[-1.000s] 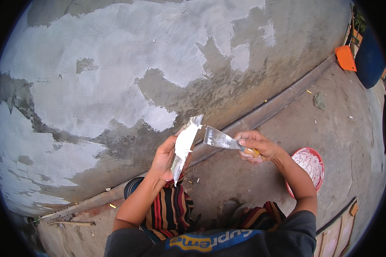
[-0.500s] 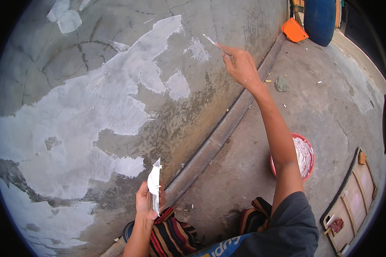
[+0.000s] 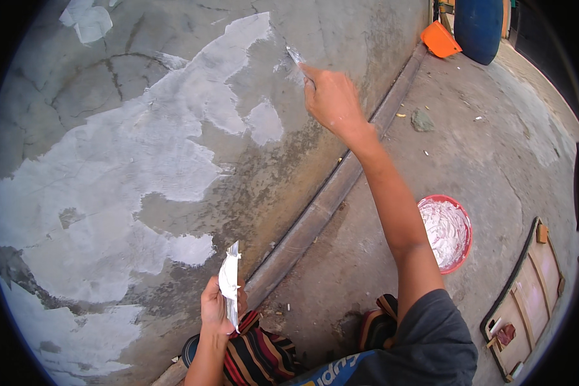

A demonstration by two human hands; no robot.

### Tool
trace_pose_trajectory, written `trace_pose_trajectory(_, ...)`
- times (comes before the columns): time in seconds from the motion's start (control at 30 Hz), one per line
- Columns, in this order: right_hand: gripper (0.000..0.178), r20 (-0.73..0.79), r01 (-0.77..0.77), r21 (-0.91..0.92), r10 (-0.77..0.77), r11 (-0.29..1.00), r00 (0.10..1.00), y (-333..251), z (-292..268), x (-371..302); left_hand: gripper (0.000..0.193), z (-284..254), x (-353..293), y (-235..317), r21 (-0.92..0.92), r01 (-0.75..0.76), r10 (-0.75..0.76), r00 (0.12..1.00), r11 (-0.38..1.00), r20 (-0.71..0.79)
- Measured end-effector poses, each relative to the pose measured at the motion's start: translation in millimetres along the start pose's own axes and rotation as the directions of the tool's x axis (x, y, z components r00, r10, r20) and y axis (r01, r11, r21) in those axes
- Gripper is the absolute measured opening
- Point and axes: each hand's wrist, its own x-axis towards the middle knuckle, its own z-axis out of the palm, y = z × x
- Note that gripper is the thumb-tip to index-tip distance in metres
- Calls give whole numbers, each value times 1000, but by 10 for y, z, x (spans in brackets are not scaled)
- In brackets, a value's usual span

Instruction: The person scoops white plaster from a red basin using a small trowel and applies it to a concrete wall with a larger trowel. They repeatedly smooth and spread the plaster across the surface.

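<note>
In my right hand (image 3: 336, 103), at the upper middle, is a thin putty knife (image 3: 294, 56) with its blade at the grey wall (image 3: 264, 180), over a small white smear. My left hand (image 3: 213, 309) grips a flat metal scraper (image 3: 232, 314) low in front of the wall. A thick mound of white putty (image 3: 228, 276) sits on that scraper. Most of the left fingers are hidden behind it. Broad white putty patches (image 3: 167, 145) with ragged edges cover much of the wall to the left.
A red bucket (image 3: 469, 239) of white putty stands on the concrete floor right of my arm. Along the wall's foot runs a raised ledge (image 3: 325, 204). A framed wooden panel (image 3: 527, 302) lies at right. Far off are an orange dustpan (image 3: 440, 40), a blue barrel (image 3: 477, 29) and a stone (image 3: 422, 120).
My right hand and the putty knife have moved left along the wall, onto the small smear. More of the red bucket shows. My left hand has hardly moved.
</note>
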Motion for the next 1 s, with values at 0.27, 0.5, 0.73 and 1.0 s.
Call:
trace_pose_trajectory(0.27,36,104,-21,43,17,999,994,34,-314,-127,33,53,-76,21,61,-6,10,998,998,-58)
trace_pose_trajectory(0.5,36,2,-12,-58,12,998,1000,211,32,-81,32,135,-56,-43,75,-24,36,985,997,-166)
trace_pose_trajectory(0.73,34,134,-87,66,77,994,988,168,-245,-166,30,17,-114,13,85,-6,13,996,996,-86)
trace_pose_trajectory(1.0,32,-23,-30,37,31,999,999,179,28,-44,30,308,-49,-71,210,-8,87,926,978,-367)
